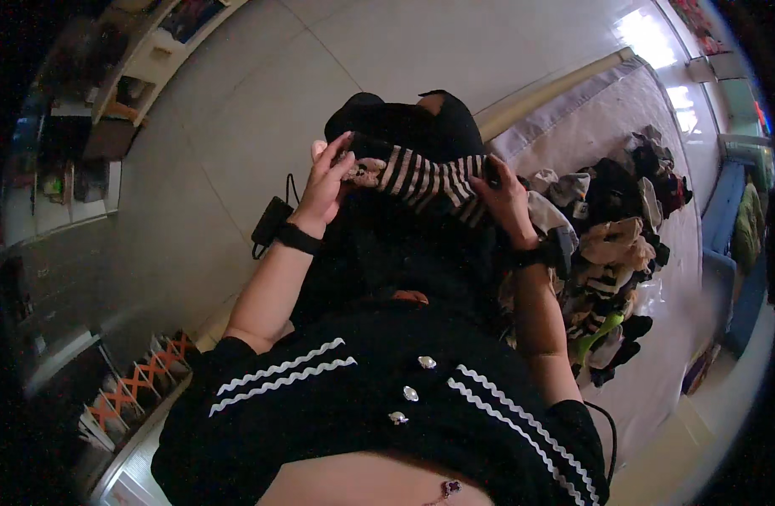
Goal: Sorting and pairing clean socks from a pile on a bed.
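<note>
A black and pale striped sock (435, 180) is stretched sideways above the dark-clothed lap, between my two hands. My left hand (327, 177) grips its left end, where black fabric and a bunched, pale patterned part show by the fingers. My right hand (506, 195) pinches the striped end at the right. Whether this is one sock or a pair, I cannot tell. Close beyond my right hand lies a heap of mixed socks (615, 240), black, white, beige and striped, with one bright green piece (605, 335) in its lower part.
The heap rests on a bed-like surface with a pale cover (672, 278) at the right. Tiled floor (235, 107) spreads ahead and left. Shelving (166, 54) stands at the upper left, a rack with orange crossed strips (137, 386) at the lower left. A blue seat (722, 215) is far right.
</note>
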Demonstrator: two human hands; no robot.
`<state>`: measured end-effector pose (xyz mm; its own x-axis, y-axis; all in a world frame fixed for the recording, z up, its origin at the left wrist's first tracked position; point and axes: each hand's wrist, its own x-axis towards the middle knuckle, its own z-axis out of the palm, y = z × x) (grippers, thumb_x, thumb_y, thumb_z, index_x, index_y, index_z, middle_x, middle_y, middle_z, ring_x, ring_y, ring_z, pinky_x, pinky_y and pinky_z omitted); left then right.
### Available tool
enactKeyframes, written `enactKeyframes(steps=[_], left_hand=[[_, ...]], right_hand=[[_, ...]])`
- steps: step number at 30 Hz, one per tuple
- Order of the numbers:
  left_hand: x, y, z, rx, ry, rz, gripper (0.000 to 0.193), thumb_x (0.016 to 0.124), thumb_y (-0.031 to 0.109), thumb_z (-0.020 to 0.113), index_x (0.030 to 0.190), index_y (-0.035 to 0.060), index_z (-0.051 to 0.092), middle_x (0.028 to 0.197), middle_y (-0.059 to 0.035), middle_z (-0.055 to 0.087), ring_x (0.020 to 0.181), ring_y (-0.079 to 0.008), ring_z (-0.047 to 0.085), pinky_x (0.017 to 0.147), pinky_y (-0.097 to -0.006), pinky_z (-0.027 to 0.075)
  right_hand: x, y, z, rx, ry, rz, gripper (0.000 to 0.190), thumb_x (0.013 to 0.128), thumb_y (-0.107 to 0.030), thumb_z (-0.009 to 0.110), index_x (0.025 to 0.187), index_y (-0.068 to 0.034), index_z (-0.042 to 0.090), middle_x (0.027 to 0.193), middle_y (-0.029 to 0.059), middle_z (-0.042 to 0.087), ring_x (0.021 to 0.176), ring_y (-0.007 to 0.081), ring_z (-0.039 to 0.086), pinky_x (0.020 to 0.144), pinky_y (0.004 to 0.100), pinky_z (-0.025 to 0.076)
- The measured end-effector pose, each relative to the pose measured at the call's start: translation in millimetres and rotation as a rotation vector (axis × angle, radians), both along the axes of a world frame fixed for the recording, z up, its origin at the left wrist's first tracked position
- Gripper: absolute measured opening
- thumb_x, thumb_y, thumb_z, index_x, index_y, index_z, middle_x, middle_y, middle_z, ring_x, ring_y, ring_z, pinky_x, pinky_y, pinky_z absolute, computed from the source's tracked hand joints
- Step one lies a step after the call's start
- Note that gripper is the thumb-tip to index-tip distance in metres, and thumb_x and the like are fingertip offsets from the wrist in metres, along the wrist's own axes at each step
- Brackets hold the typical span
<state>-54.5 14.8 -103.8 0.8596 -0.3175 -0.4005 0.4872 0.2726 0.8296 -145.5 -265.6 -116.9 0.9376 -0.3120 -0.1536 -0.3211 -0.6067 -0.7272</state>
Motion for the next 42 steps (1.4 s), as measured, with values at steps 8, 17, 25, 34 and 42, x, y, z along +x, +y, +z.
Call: enactKeyframes(steps=[8,17,25,34,42], left_hand=[[7,9,-6,0.190,-0.134,-0.102,0.028,0.076,-0.003,0.055,0.103,0.0028,0.054,0.104,-0.0028,0.048,0.097,-0.0127,0.049,0.083,-0.0259,0.044],[11,26,-23,0.503,-0.267,0.086,0.014,0.083,0.014,0.055,0.086,0.0007,0.056,0.072,0.0012,0.053,0.069,-0.0100,0.051,0.068,-0.0224,0.043],[15,37,-36,0.259,0.083,0.115,0.033,0.084,0.032,0.054,0.091,-0.0005,0.056,0.089,-0.0049,0.056,0.085,-0.0137,0.051,0.076,-0.0279,0.041],[5,45,8,0.889,-0.558,-0.232,0.020,0.071,0.005,0.062,0.089,0.0012,0.055,0.087,-0.0039,0.056,0.084,-0.0114,0.051,0.075,-0.0250,0.041],[-24,84,30,0.405,-0.283,-0.282,0.028,0.073,-0.006,0.043,0.099,0.0024,0.048,0.092,-0.0010,0.053,0.089,-0.0095,0.049,0.080,-0.0247,0.041]], right_hand=[[-7,3,6,0.332,-0.250,-0.227,0.027,0.076,-0.004,0.060,0.102,0.002,0.055,0.097,0.0086,0.060,0.087,0.0147,0.055,0.078,0.0245,0.043],[-40,-16,27,0.786,-0.244,-0.415,0.013,0.084,-0.012,0.054,0.092,-0.003,0.056,0.081,-0.0014,0.057,0.069,0.0060,0.051,0.060,0.0192,0.041],[-50,6,-4,0.688,-0.056,-0.311,0.020,0.081,-0.007,0.057,0.099,0.004,0.053,0.089,0.0016,0.057,0.078,0.0072,0.050,0.068,0.0195,0.040],[-53,9,21,0.754,-0.045,-0.269,0.016,0.079,-0.006,0.058,0.093,0.002,0.056,0.086,0.0015,0.059,0.077,0.0082,0.053,0.067,0.0207,0.042],[-73,8,86,0.680,0.110,-0.041,0.017,0.071,-0.002,0.056,0.087,0.000,0.057,0.079,0.0023,0.058,0.074,0.0108,0.053,0.067,0.0240,0.043]])
